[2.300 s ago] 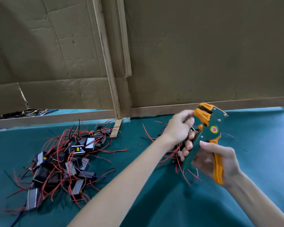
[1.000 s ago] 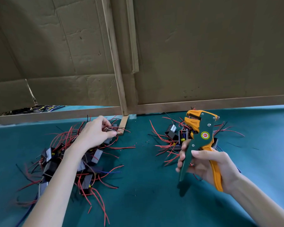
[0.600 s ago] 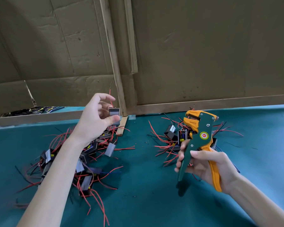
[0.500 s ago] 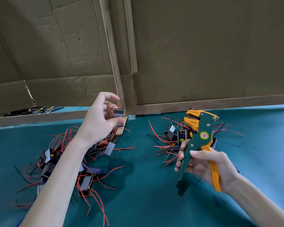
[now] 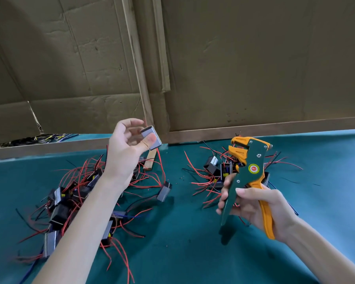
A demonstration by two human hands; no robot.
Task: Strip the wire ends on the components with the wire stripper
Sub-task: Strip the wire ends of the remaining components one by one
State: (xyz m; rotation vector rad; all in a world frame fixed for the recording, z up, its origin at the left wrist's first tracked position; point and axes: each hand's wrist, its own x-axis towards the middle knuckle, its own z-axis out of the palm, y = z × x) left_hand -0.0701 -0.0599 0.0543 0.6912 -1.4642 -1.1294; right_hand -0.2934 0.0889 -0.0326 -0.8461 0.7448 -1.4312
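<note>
Left hand [image 5: 127, 148], raised above the tabletop [image 5: 182, 232]: the thumb and curled fingers [image 5: 131, 122] pinch one small grey-faced component [image 5: 151, 137] by its edges, with the face tilted toward the viewer. A red wire [image 5: 161, 162] trails down from it to the heap below.

Right hand [image 5: 254, 208], held lower and nearer: the fingers wrap round the green handle of the wire stripper [image 5: 248, 175], and the orange handle lies against the palm. The two handles stand spread apart. The tool is upright, head uppermost, and its orange jaws face left. The stripper and the held component are well apart, and no wire sits in the jaws.

Beneath the left forearm lies the left pile [image 5: 74, 201], a tangle of black and grey components with red leads and a few blue and black ones. One loose component [image 5: 164, 191] lies at its right fringe. Behind the stripper sits the right pile [image 5: 215, 173], a smaller heap of the same parts.

Both heaps rest on the teal-covered tabletop. A short wooden block [image 5: 150, 159] lies at its far edge, between the heaps. Creased cardboard sheets [image 5: 254, 58] stand behind as a backdrop.
</note>
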